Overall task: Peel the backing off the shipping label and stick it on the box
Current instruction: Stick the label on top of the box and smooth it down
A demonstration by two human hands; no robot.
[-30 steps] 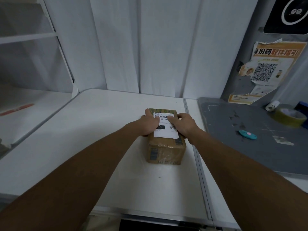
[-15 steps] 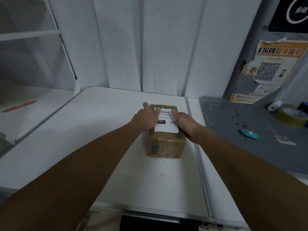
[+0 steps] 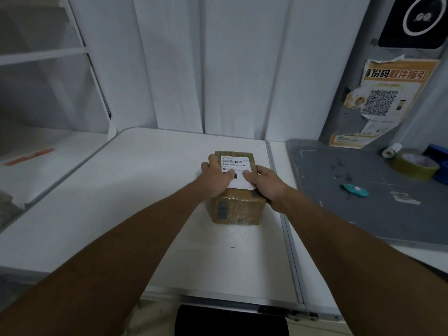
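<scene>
- I'm seeing the box (image 3: 238, 204) sitting on the white worktop (image 3: 135, 190), shipping label (image 3: 236, 172) lying on its top
- Left hand (image 3: 217, 177) and right hand (image 3: 265, 183) are pressing flat on the label, each grip open, grasping nothing

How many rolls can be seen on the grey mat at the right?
2: a wide yellowish tape roll near the mat's far right edge, and a small white roll just behind it. More could lie outside the frame.
</scene>
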